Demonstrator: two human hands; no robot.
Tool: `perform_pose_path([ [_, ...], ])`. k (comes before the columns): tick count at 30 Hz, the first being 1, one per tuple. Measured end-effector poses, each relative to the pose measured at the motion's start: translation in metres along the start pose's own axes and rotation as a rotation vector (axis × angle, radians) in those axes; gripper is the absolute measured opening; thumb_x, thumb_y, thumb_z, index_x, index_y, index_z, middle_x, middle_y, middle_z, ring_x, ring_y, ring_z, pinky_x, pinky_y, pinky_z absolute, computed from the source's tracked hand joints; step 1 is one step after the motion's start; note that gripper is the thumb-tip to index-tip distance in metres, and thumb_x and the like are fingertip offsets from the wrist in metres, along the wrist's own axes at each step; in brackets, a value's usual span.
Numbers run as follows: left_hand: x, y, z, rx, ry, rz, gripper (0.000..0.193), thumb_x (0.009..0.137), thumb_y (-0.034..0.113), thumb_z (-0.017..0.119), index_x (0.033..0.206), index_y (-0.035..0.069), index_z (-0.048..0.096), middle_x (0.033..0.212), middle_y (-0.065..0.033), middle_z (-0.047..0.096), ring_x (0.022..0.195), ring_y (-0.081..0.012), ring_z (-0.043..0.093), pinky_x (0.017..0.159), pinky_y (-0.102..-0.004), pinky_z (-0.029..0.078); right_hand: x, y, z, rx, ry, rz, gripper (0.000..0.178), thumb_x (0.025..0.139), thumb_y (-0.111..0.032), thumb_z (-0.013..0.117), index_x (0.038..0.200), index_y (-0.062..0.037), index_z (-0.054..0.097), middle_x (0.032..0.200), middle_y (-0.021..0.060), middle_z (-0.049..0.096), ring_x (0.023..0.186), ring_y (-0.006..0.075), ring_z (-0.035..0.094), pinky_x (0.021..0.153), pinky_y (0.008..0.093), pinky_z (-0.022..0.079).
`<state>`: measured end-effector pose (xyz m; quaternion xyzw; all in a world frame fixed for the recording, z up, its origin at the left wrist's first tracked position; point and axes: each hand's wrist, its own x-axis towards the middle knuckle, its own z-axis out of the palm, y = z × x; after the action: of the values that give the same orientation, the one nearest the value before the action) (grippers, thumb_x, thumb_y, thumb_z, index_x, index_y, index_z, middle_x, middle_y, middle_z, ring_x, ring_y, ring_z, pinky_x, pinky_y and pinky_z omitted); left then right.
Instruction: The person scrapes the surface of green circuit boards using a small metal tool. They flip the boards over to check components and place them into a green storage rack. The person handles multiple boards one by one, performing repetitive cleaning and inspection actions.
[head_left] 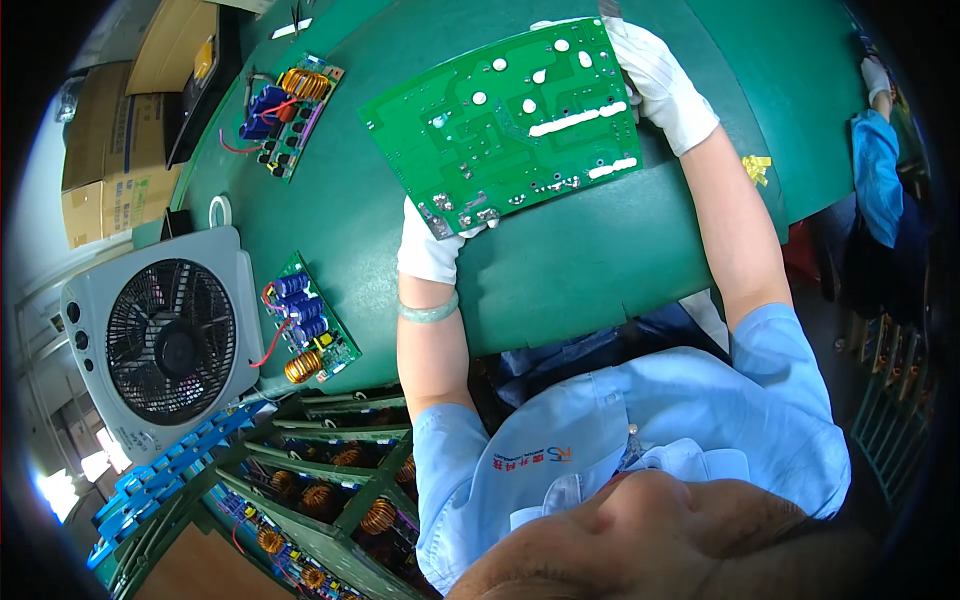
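Note:
A large green circuit board (475, 150) is held up over the green mat, its solder side facing me. White blobs and strips of what looks like sealant sit on its right half, and shiny solder joints run along the near edge. My left hand (428, 245), in a white glove with a pale bangle at the wrist, grips the board's near left corner; most of its fingers are hidden underneath. Along the right edge my right hand (665, 88), also gloved in white, closes on the board, with some fingers behind it. Components on the underside cannot be seen.
Two populated boards with copper coils, a far one (290, 115) and a near one (308, 320), lie on the green table mat (560, 270) at left. Beyond them stand a grey box fan (175, 335) and cardboard boxes (115, 150). A rack (330, 490) holds several boards. Another person's sleeve (877, 170) shows at far right.

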<state>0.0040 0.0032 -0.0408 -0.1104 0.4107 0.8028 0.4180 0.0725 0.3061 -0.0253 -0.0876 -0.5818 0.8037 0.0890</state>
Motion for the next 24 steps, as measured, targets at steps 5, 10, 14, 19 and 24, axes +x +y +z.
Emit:
perform_pose_path([
  [5,0.003,0.002,-0.016,0.025,-0.093,-0.035,0.039,0.101,0.036,0.038,0.120,0.007,0.056,0.107,-0.0129,0.064,0.084,-0.0315,0.065,0.054,-0.0481,0.055,0.005,0.010,-0.002,-0.101,0.011,-0.185,0.026,0.097,-0.038,0.062,0.095,-0.0116,0.061,0.069,-0.0063,0.054,0.050,0.0009,0.038,0.045,0.0198,0.028],
  [10,-0.011,0.000,0.020,0.098,0.158,0.030,0.040,0.101,0.036,0.037,0.116,0.004,0.056,0.098,-0.0159,0.065,0.067,-0.0310,0.065,0.041,-0.0391,0.050,0.007,0.012,-0.002,-0.145,0.028,-0.233,0.028,0.097,-0.040,0.062,0.094,-0.0116,0.060,0.065,-0.0061,0.052,0.047,0.0016,0.037,0.043,0.0204,0.027],
  [14,-0.006,-0.002,0.003,0.131,0.089,0.023,0.044,0.100,0.036,0.035,0.111,0.000,0.056,0.086,-0.0199,0.066,0.053,-0.0317,0.062,0.034,-0.0326,0.042,0.000,-0.016,0.012,-0.599,0.104,-0.030,0.029,0.092,-0.018,0.060,0.119,-0.0058,0.059,0.109,0.0109,0.056,0.093,0.0243,0.052,0.079,0.0315,0.041],
  [19,-0.011,-0.001,0.016,0.236,0.082,-0.007,0.047,0.100,0.038,0.033,0.108,-0.002,0.057,0.082,-0.0222,0.066,0.051,-0.0319,0.062,0.031,-0.0299,0.037,0.012,0.016,-0.011,-0.420,0.105,-0.255,0.034,0.092,-0.020,0.060,0.122,-0.0051,0.062,0.099,0.0065,0.056,0.083,0.0187,0.048,0.071,0.0291,0.037],
  [24,-0.003,0.003,-0.002,0.100,-0.106,-0.120,0.048,0.099,0.041,0.035,0.110,-0.001,0.057,0.082,-0.0221,0.064,0.050,-0.0340,0.059,0.033,-0.0365,0.041,0.014,0.032,-0.018,-0.270,0.055,-0.388,0.033,0.099,-0.037,0.059,0.114,-0.0081,0.064,0.071,-0.0072,0.053,0.052,0.0001,0.038,0.044,0.0201,0.026],
])
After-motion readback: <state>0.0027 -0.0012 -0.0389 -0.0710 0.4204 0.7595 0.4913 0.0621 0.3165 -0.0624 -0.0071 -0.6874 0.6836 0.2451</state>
